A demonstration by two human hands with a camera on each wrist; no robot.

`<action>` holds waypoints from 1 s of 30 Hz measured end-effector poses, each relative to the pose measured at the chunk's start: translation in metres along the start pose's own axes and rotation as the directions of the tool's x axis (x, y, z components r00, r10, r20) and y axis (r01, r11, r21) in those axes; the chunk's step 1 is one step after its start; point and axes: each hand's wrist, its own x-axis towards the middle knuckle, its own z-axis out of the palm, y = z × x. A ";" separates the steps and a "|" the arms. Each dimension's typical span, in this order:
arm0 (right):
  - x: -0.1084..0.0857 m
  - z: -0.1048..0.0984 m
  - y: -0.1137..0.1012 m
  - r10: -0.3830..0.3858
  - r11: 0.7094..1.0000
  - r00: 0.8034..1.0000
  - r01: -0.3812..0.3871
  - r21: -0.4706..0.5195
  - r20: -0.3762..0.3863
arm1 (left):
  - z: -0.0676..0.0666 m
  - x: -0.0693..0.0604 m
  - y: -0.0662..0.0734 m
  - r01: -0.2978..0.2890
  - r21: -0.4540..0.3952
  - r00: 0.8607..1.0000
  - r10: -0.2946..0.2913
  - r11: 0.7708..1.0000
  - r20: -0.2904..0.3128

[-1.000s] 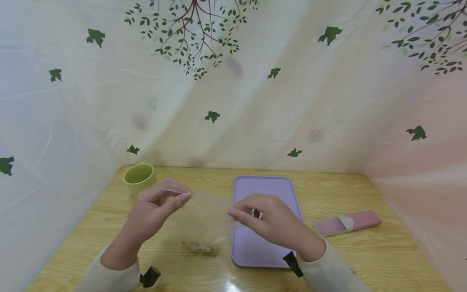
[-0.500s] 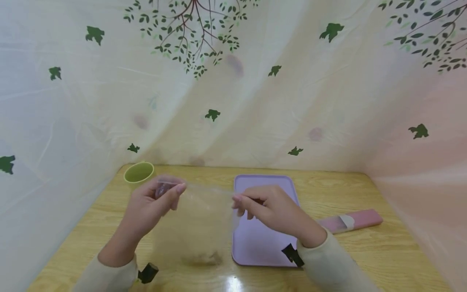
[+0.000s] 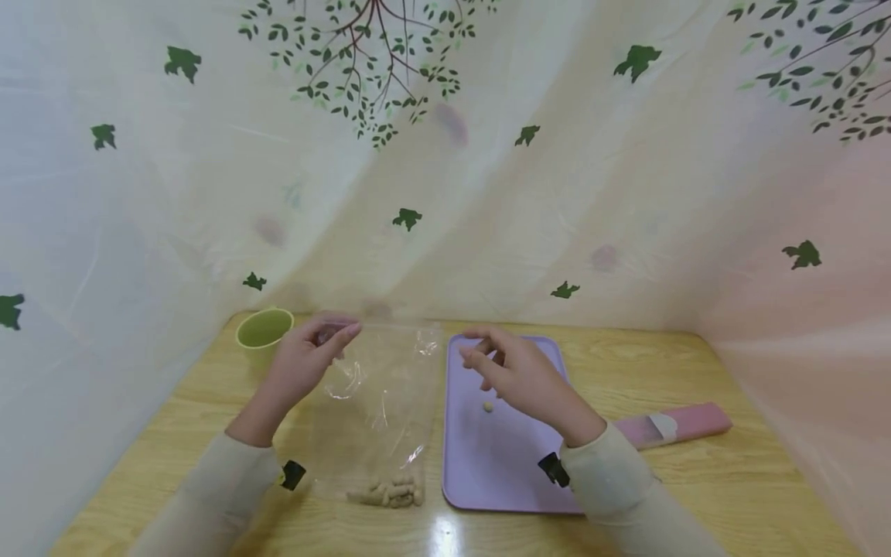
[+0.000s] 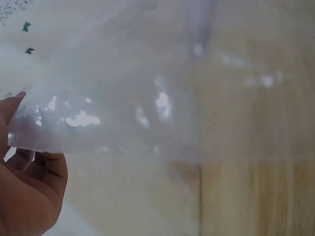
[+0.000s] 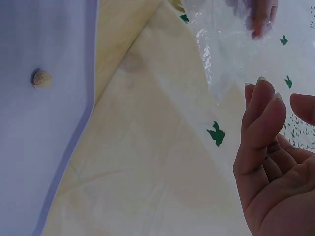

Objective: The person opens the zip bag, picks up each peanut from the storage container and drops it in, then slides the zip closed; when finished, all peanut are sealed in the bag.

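A clear plastic bag (image 3: 376,394) hangs from my left hand (image 3: 306,356), which pinches its top left corner between thumb and fingers. Several small beige pieces (image 3: 397,492) that look like peanuts lie at its bottom; their exact kind is hard to tell. My right hand (image 3: 515,379) is off the bag, above the purple tray (image 3: 462,464). In the right wrist view its loosely bent fingers (image 5: 263,118) stand apart from the thumb, holding nothing. One small beige piece (image 5: 42,78) lies on the tray. The left wrist view shows the bag (image 4: 123,108) stretching away from my left thumb and fingers.
Behind my left hand a green cup (image 3: 261,340) stands at the table's back left. To the right of the tray lies a pink case (image 3: 692,422) with a translucent end, partly behind my right sleeve. A leaf-printed curtain (image 3: 445,271) closes the back and sides.
My right hand has let go of the bag's right top edge and moved slightly up and right. My left hand has risen with the bag. The small piece on the tray is now visible.
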 end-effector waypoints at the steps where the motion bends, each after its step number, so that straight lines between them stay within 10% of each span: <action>1: -0.001 -0.001 0.001 0.000 1.000 1.000 0.000 -0.001 -0.001 | 0.001 0.003 -0.003 -0.006 0.019 1.000 0.006 1.000 0.003; 11: -0.013 -0.007 0.013 0.021 0.999 0.999 -0.020 -0.032 0.040 | 0.013 0.027 -0.023 0.012 0.192 0.997 -0.025 0.981 0.068; 23: -0.024 -0.012 0.025 0.042 0.996 0.995 -0.034 -0.078 0.095 | 0.023 0.037 -0.041 0.139 0.443 0.977 -0.196 0.885 0.084; 30: -0.025 -0.012 0.032 0.046 0.994 0.993 -0.035 -0.107 0.106 | 0.022 0.040 -0.049 0.145 0.468 0.969 -0.220 0.872 0.109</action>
